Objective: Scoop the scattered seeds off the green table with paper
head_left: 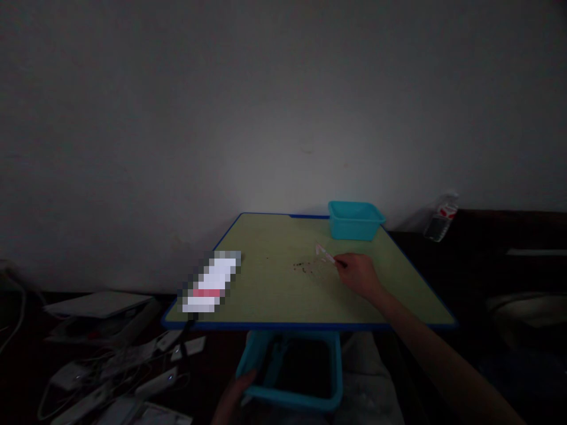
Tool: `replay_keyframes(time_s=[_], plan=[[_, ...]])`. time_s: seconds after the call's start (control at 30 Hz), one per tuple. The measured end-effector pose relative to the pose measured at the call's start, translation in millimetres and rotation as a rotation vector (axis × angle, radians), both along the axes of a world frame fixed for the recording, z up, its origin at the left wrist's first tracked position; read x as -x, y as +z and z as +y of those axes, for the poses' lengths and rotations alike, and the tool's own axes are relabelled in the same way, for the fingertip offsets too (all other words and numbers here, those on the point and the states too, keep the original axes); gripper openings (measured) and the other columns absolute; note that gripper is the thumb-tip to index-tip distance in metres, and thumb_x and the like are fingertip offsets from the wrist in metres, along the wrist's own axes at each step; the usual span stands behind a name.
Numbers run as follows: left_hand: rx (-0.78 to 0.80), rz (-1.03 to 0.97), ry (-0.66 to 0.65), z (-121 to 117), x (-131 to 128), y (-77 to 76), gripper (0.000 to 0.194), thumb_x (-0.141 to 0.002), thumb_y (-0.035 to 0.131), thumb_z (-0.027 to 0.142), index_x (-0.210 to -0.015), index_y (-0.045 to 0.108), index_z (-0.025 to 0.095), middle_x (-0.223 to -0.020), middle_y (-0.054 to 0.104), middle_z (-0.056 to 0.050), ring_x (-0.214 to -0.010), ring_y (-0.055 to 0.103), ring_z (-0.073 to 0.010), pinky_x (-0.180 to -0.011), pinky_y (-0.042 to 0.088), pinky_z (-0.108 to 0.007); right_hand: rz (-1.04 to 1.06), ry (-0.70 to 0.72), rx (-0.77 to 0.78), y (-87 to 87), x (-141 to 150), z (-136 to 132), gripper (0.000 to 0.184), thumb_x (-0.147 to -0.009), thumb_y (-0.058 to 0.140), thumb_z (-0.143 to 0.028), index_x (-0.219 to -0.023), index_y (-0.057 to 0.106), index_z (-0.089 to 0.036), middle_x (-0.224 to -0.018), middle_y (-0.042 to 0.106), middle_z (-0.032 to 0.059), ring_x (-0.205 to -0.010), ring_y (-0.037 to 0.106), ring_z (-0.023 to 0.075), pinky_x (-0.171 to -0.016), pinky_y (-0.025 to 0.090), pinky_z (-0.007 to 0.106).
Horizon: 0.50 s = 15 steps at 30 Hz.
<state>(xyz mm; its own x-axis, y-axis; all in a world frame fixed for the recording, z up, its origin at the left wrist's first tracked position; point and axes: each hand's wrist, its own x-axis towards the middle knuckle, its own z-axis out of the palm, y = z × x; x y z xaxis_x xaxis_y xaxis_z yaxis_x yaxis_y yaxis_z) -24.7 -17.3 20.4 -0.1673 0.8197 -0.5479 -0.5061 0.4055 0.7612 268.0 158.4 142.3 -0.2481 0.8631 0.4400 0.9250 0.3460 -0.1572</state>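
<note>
My right hand (359, 274) rests on the green table (266, 295), its fingers pinched on a small clear plastic wrapper (324, 253). Just left of it lies a scatter of small dark crumbs (303, 267). Below the table's front edge my left hand (234, 396) grips the near left corner of a turquoise basket (293, 369), held low in front of me. A second turquoise tub (355, 219) stands at the table's far right corner.
A blurred white and red flat object (211, 282) lies at the table's left edge. White boxes and cables (110, 366) clutter the floor at left. A clear bottle (440, 219) leans against the wall at right. The wall stands close behind the table.
</note>
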Motion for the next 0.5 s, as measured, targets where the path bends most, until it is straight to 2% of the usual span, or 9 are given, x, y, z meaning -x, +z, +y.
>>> replay_keyframes(time_s=[0.13,0.2,0.37,0.5], plan=[[0.033,0.038,-0.019,8.5,-2.8,3.3,0.031,-0.080,0.061,0.038,-0.103,0.064,0.018,-0.116,0.064,-0.007,-0.112,0.055,-0.0296,-0.091,0.047,-0.048,-0.013,0.009,0.020,-0.2,0.7,-1.6,0.027,-0.087,0.046,-0.026,-0.086,0.073,-0.022,-0.083,0.072,0.0049,-0.073,0.064,0.0182,-0.062,0.035,0.026],[0.052,0.039,-0.024,10.2,-4.8,4.3,0.034,-0.083,0.057,0.037,-0.112,0.059,0.018,-0.120,0.060,-0.007,-0.106,0.058,-0.0261,-0.087,0.049,-0.047,-0.014,0.012,0.018,-0.4,0.0,-1.2,0.027,-0.087,0.046,-0.026,-0.086,0.073,-0.022,-0.082,0.072,0.0049,-0.073,0.063,0.0180,-0.061,0.035,0.026],[0.082,0.016,-0.022,8.1,-7.3,6.3,0.038,-0.082,0.057,0.042,-0.112,0.061,0.019,-0.118,0.064,-0.008,-0.108,0.058,-0.0274,-0.091,0.046,-0.049,-0.044,0.019,0.017,-0.3,-2.1,1.9,0.027,-0.087,0.046,-0.026,-0.084,0.073,-0.021,-0.081,0.072,0.0049,-0.072,0.063,0.0183,-0.062,0.034,0.027],[0.094,-0.017,-0.013,5.5,-6.7,5.4,0.041,-0.080,0.058,0.046,-0.111,0.063,0.019,-0.116,0.067,-0.007,-0.112,0.058,-0.0293,-0.095,0.043,-0.050,-0.075,-0.027,0.015,2.0,-2.3,5.1,0.026,-0.086,0.047,-0.026,-0.082,0.073,-0.022,-0.080,0.072,0.0054,-0.071,0.063,0.0191,-0.060,0.032,0.027]])
